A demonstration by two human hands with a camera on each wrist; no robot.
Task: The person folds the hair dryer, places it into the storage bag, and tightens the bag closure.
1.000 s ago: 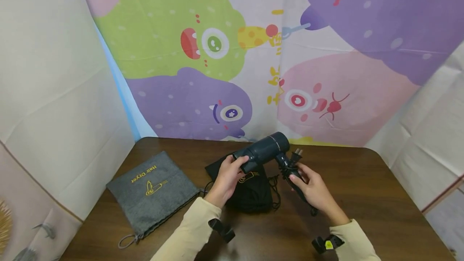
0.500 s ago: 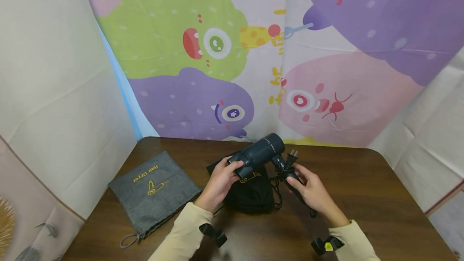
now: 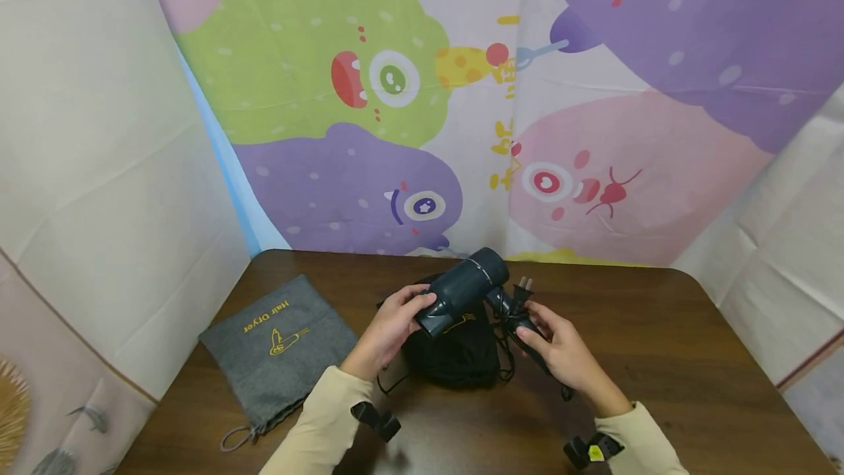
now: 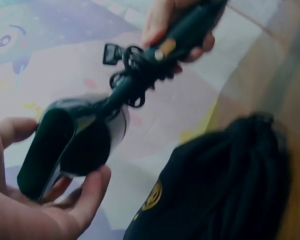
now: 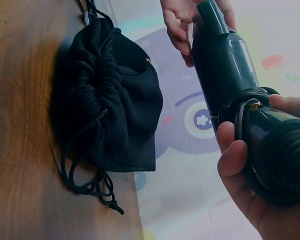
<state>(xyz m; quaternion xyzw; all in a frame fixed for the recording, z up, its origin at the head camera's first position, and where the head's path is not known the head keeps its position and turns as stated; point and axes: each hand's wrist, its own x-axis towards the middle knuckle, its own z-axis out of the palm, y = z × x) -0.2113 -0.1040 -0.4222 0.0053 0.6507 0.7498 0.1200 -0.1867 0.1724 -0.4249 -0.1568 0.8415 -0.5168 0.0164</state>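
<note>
Both hands hold a dark green-black hair dryer (image 3: 467, 286) above the table. My left hand (image 3: 387, 328) grips its nozzle end; the left wrist view shows thumb and fingers around the flat nozzle (image 4: 46, 150). My right hand (image 3: 562, 347) grips the handle, where the power cord (image 5: 262, 95) is wound in loops. A two-pin plug (image 3: 523, 293) sticks up beside the handle. Under the dryer lies a black drawstring bag (image 3: 451, 363) with a yellow print, partly hidden by the dryer. In the right wrist view, this bag (image 5: 110, 100) looks bunched at its neck.
A grey drawstring bag (image 3: 283, 350) marked "Hair Dryer" lies flat on the left of the brown wooden table (image 3: 666, 358). Behind the table hangs a cartoon-printed cloth (image 3: 395, 189), with pale cloth walls at both sides.
The hair dryer has shifted left and slightly down, its nozzle end tipping lower. My left hand has moved left with it; my right hand has followed a little.
</note>
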